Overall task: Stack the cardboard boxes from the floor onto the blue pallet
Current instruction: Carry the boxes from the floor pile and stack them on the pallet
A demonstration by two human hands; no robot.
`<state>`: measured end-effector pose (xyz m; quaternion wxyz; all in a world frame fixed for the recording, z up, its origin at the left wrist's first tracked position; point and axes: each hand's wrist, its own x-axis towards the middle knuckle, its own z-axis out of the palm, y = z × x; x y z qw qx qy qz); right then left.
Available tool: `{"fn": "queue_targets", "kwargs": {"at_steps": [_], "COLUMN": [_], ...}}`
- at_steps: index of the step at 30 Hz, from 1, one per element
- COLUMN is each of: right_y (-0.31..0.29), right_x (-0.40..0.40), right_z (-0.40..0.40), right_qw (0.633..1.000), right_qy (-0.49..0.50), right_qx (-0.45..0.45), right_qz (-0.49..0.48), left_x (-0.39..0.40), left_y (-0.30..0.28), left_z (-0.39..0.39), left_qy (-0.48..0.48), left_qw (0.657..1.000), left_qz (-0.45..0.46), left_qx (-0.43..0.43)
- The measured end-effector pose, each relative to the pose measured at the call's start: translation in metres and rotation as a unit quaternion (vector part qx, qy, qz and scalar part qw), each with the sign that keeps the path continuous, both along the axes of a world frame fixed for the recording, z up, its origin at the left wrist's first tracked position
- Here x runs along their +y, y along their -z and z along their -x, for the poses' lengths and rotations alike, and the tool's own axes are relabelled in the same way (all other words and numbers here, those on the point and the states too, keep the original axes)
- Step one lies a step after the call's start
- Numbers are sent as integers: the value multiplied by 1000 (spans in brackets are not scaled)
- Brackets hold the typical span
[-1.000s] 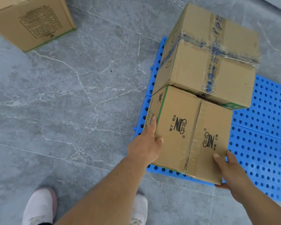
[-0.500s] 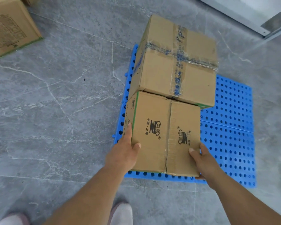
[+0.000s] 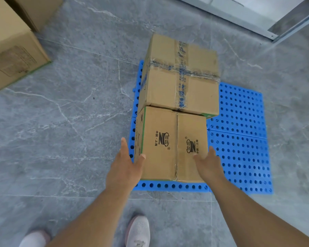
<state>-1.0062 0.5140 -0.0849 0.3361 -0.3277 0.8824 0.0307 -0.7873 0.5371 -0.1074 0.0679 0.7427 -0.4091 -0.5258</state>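
Note:
Two cardboard boxes stand on the left half of the blue perforated pallet (image 3: pixel 239 148). The near box (image 3: pixel 161 145) carries black logos on top and rests flat at the pallet's front left corner. A larger taped box (image 3: pixel 164 86) sits directly behind and touches it. My left hand (image 3: pixel 123 168) is at the near box's left side, fingers straight and angled off it, thumb at the top corner. At the box's right front corner is my right hand (image 3: pixel 209 164), fingers loose and thumb over the top face. Neither hand is closed around the box.
Another cardboard box (image 3: pixel 11 50) stands on the grey marble floor at the far left, with a second box (image 3: pixel 37 9) behind it. The pallet's right half is bare. A metal door threshold (image 3: pixel 257 18) runs across the top right. My shoes (image 3: pixel 137 230) are just before the pallet.
The near box went down onto the pallet against the taped box. Both hands have loosened from gripping its sides, and the view has pulled back and up.

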Motion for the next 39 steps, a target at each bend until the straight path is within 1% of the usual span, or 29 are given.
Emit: {"fn": "queue_targets", "kwargs": {"at_steps": [3, 5, 10, 13, 18, 23, 29, 35, 39], "right_y": [-27, -47, -93, -119, -162, -199, -248, -311, -353], "right_x": [8, 15, 47, 54, 57, 59, 61, 61, 64], "right_z": [-37, -66, -128, -157, -199, -243, -324, -410, -452], "right_qw": [998, 996, 985, 979, 971, 966, 955, 939, 931], "right_qy": [-55, -83, -160, -191, -224, -247, -283, -325, -340], "right_qx": [1, -16, -65, -74, -81, -75, -88, -94, -104], "right_qz": [14, 23, 14, 9, 19, 15, 25, 57, 80], "left_x": [12, 20, 51, 64, 82, 92, 98, 110, 120], "left_y": [-29, -49, -98, -124, -163, -202, -255, -315, -351], "left_z": [-24, -42, -81, -103, -136, -179, -257, -336, -378], "left_qy": [-10, -25, -60, -84, -118, -154, -186, -219, -228], "left_qw": [1000, 1000, 998, 996, 992, 988, 982, 973, 970], "left_qz": [7, 9, 0, -9, -12, -3, 21, 54, 74], "left_qx": [-6, -15, -34, -43, -47, -31, -39, -44, -48]}}
